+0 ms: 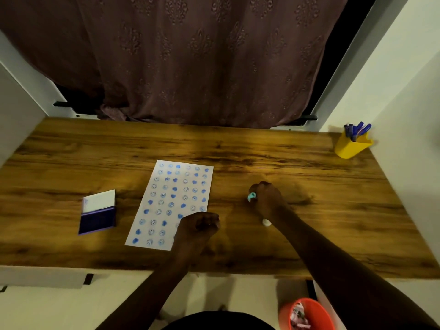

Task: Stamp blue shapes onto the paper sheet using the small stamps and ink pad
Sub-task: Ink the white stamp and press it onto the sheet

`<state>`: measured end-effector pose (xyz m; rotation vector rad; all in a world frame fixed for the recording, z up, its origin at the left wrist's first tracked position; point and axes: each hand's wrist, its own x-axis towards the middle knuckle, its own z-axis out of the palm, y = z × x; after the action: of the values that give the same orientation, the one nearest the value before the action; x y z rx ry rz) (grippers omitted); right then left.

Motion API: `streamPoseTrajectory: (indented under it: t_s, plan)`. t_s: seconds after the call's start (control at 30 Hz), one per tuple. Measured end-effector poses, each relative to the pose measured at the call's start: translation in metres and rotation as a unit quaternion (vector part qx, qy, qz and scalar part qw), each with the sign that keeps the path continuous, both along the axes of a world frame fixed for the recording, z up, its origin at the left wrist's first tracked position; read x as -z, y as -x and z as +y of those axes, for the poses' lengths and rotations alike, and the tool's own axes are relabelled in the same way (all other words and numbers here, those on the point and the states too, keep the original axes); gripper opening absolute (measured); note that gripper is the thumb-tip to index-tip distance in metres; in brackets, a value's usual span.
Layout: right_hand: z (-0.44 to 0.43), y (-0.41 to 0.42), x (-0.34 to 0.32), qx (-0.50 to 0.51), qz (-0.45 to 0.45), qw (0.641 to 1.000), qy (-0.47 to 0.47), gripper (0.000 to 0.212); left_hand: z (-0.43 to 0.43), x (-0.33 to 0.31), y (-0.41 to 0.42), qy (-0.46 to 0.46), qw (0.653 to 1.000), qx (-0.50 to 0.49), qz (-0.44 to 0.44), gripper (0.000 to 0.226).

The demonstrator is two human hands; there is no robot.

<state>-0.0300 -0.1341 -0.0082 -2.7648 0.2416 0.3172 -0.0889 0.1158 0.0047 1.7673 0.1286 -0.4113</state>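
A white paper sheet [164, 206] lies on the wooden desk [238, 148], covered with several rows of blue smiley faces and hearts. My left hand [198, 227] rests as a closed fist on the sheet's near right corner, with nothing visible in it. To the right of the sheet, my right hand [267, 198] is closed around a small teal stamp [251, 196] held just above the wood. A small white stamp [266, 222] lies on the desk beside my right wrist. The open ink pad [97, 220], dark blue with its white lid up, sits left of the sheet.
A yellow cup [351, 146] holding several blue pens stands at the desk's far right corner. A brown curtain [190, 55] hangs behind the desk. An orange bin [307, 315] with scraps sits on the floor at lower right. White walls close both sides.
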Motion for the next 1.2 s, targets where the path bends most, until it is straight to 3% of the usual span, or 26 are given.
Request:
streamPoseTrajectory:
  t_s: [0.17, 0.27, 0.43, 0.6, 0.73, 0.83, 0.9, 1.07, 1.2]
  plan:
    - [-0.009, 0.008, -0.015, 0.018, 0.009, 1.0, 0.001, 0.061, -0.007, 0.004, 0.001, -0.004, 1.0, 0.014, 0.001, 0.021]
    - [-0.022, 0.025, -0.024, 0.028, 0.016, 0.999, 0.01, 0.047, -0.01, 0.004, 0.002, 0.003, 1.0, 0.015, 0.016, 0.021]
    - [-0.026, 0.061, -0.018, -0.057, 0.003, 0.993, 0.104, 0.048, -0.019, 0.009, 0.005, 0.002, 0.998, 0.028, 0.051, 0.016]
    - [-0.026, 0.069, -0.014, -0.105, -0.005, 0.987, 0.123, 0.034, -0.026, 0.013, 0.002, 0.007, 0.998, 0.055, 0.037, 0.02]
    - [-0.023, 0.069, -0.016, -0.086, -0.014, 0.991, 0.101, 0.025, -0.026, 0.016, -0.001, 0.014, 0.998, 0.057, 0.012, 0.025]
    - [-0.013, 0.068, -0.022, -0.034, -0.026, 0.998, 0.041, 0.029, -0.019, 0.015, -0.002, 0.016, 0.998, 0.055, 0.01, 0.029]
    - [0.002, 0.068, -0.026, 0.025, -0.049, 0.995, -0.084, 0.028, -0.012, 0.013, -0.004, 0.032, 0.998, 0.055, 0.021, 0.027]
    - [0.057, 0.061, -0.04, 0.131, -0.003, 0.926, -0.353, 0.023, 0.009, 0.007, -0.013, 0.14, 0.988, 0.058, 0.024, 0.039]
    - [0.097, 0.058, -0.048, 0.139, 0.029, 0.887, -0.44, 0.02, 0.034, 0.003, -0.021, 0.184, 0.982, 0.05, 0.002, 0.039]
